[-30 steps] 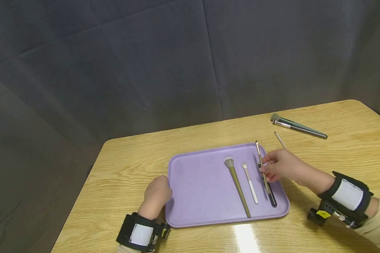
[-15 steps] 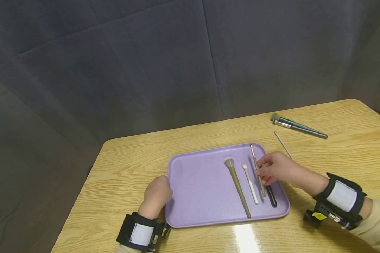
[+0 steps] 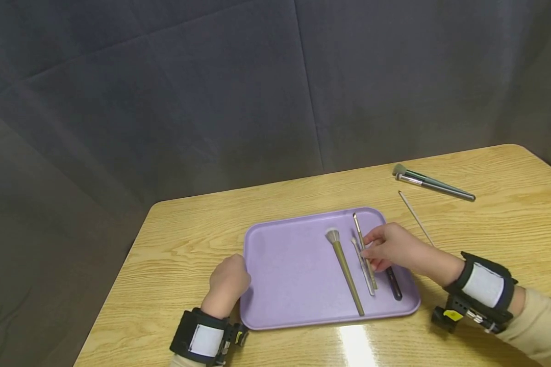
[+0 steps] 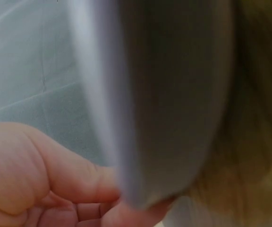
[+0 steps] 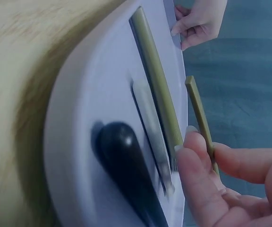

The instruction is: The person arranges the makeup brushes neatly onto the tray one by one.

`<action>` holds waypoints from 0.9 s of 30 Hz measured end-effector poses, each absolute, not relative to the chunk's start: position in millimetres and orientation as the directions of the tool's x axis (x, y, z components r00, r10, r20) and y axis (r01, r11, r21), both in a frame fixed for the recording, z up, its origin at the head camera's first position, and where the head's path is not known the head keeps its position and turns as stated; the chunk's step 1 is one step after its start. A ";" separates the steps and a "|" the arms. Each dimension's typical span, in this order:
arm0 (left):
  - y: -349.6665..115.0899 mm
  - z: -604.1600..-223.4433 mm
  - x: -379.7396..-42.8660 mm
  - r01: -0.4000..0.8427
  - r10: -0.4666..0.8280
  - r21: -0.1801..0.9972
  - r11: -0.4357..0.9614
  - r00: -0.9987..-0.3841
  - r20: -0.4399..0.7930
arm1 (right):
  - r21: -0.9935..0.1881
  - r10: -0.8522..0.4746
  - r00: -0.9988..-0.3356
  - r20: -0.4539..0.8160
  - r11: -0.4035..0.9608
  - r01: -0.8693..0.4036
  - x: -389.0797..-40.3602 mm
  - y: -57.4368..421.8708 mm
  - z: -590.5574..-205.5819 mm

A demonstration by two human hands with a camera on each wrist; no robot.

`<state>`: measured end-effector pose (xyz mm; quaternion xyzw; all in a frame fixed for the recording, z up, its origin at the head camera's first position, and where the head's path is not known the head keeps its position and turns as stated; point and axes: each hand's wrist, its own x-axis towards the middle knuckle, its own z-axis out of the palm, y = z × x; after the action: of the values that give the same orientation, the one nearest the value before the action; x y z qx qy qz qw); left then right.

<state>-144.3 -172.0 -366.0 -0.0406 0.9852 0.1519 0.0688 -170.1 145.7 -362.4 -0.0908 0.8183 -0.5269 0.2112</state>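
Note:
My right hand (image 3: 390, 247) pinches a slim angled-tip makeup brush (image 3: 358, 228) over the right part of a lilac tray (image 3: 289, 275). In the right wrist view, the olive handle (image 5: 199, 106) of that brush sticks up between thumb and fingertips, clear of the tray. Beneath it lies a white-handled brush (image 3: 370, 288), partly covered in the head view. To its left on the tray is a big olive brush (image 3: 346, 272); to its right, a black-handled brush (image 3: 395, 285), its upper part hidden by my hand. My left hand (image 3: 229, 278) grips the tray's left rim (image 4: 122, 156) between thumb and finger.
On the wooden table (image 3: 188, 229), beyond the tray at the back right, a green brush (image 3: 436, 182) and a grey brush (image 3: 450, 192) lie side by side. A thin pale brush (image 3: 415, 219) lies near my right forearm. Dark cloth (image 3: 211, 102) hangs behind the table.
My right hand has carried the slim brush leftward, from above the black-handled brush to above the white-handled one. The left hand and tray have stayed put.

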 end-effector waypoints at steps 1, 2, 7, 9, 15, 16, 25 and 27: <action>-172.0 -366.2 -144.5 -0.101 -0.060 0.290 0.952 -0.987 -0.148 | -0.901 -0.376 -0.893 -0.245 0.429 0.067 -169.9 144.5 -362.5; -171.9 -366.2 -144.6 -0.100 -0.060 0.286 0.953 -0.987 -0.148 | -0.902 -0.382 -0.893 -0.240 0.427 0.060 -169.8 143.2 -362.6; -171.9 -365.8 -144.7 -0.098 -0.059 0.275 0.956 -0.988 -0.146 | -0.911 -0.400 -0.889 -0.223 0.410 0.044 -170.2 138.1 -364.0; -171.8 -365.5 -144.5 -0.099 -0.059 0.278 0.955 -0.987 -0.148 | -0.913 -0.404 -0.887 -0.225 0.405 0.047 -170.0 136.3 -364.5; -171.1 -365.6 -144.5 -0.106 -0.065 0.281 0.954 -0.986 -0.154 | -0.918 -0.409 -0.884 -0.228 0.393 0.055 -168.4 131.9 -363.5; -171.0 -365.9 -144.4 -0.108 -0.066 0.280 0.954 -0.986 -0.156 | -0.918 -0.411 -0.883 -0.228 0.392 0.054 -168.5 131.5 -363.6; -169.9 -364.8 -143.5 -0.109 -0.066 0.275 0.955 -0.985 -0.159 | -0.918 -0.412 -0.878 -0.243 0.390 0.072 -167.6 126.9 -363.2; -169.7 -364.6 -143.4 -0.111 -0.069 0.274 0.955 -0.985 -0.160 | -0.918 -0.408 -0.879 -0.248 0.390 0.078 -166.8 125.6 -362.7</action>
<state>-143.4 -169.7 -364.6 -0.0456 0.9860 0.1422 0.0743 -166.8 125.6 -362.7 -0.1026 0.8030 -0.5427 0.2238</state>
